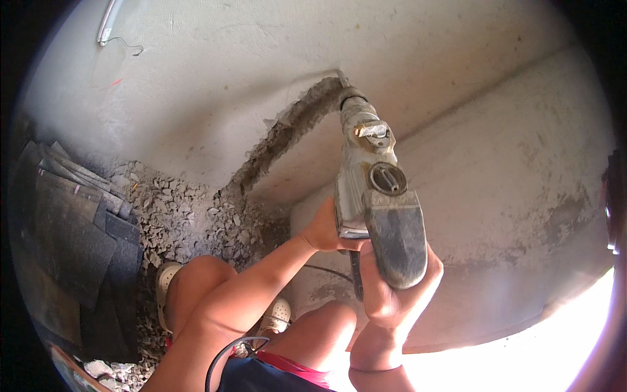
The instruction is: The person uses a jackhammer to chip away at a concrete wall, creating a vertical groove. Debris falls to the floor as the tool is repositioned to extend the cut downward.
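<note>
A dusty rotary hammer [353,179] is held up against the plastered wall, its nose pointing away from me. Its chisel bit [342,78] meets the wall at the upper end of a rough channel [287,134] cut through the plaster. My left hand [324,228] grips the tool's body from the left and beneath, most of its fingers hidden behind the casing. Around the dark rear handle [398,242] my right hand [390,297] is closed, with its fingers largely out of sight.
Broken plaster rubble [186,219] lies along the wall's foot, below the channel. Dark flat sheets [65,228] are stacked at left. A black cable [212,366] loops by my legs. My feet wear pale clogs [279,312]. A white tube [108,23] with a wire hangs at upper left.
</note>
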`<action>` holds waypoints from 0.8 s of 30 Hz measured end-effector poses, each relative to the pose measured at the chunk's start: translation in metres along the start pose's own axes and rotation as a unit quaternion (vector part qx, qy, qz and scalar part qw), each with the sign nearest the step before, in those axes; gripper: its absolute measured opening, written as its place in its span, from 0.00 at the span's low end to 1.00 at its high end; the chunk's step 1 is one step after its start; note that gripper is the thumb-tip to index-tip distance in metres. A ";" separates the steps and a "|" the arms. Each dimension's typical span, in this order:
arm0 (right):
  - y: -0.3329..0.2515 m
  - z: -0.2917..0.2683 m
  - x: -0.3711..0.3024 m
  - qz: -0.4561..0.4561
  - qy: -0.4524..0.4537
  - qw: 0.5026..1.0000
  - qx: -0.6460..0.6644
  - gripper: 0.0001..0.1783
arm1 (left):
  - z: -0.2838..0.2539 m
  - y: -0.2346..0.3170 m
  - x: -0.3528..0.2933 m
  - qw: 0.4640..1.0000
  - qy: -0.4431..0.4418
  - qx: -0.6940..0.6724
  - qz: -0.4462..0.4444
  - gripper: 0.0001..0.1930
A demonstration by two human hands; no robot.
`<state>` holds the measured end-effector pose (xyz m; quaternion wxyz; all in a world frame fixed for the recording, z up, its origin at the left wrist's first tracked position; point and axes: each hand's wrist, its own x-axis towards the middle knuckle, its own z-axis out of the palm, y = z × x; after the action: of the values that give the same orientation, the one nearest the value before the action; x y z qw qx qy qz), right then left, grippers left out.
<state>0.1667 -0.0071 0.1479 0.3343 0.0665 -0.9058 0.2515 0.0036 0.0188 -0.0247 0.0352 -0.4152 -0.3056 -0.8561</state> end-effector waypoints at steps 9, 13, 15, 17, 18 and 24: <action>-0.015 0.007 0.005 0.015 0.017 1.000 0.020 0.16 | -0.002 0.006 0.000 0.999 0.025 -0.006 0.045 0.41; -0.009 0.001 0.003 0.013 0.019 0.999 0.033 0.17 | 0.002 0.018 0.002 0.999 0.017 0.036 0.017 0.45; -0.008 0.001 0.002 0.002 0.022 0.999 0.031 0.17 | 0.001 0.019 0.005 0.999 0.016 0.047 0.021 0.45; -0.008 0.001 0.001 0.000 0.027 0.999 0.033 0.17 | -0.001 0.018 0.007 0.999 0.011 0.038 0.023 0.46; -0.009 0.000 0.002 0.001 0.026 0.999 0.028 0.16 | 0.000 0.018 0.006 0.999 0.017 0.018 0.023 0.46; -0.022 -0.005 -0.002 0.036 0.014 0.999 0.025 0.15 | 0.008 0.020 0.000 0.999 0.019 0.037 0.033 0.47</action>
<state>0.1772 -0.0236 0.1591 0.3355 0.0387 -0.8965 0.2867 0.0157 0.0072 -0.0113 0.0843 -0.4067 -0.3223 -0.8506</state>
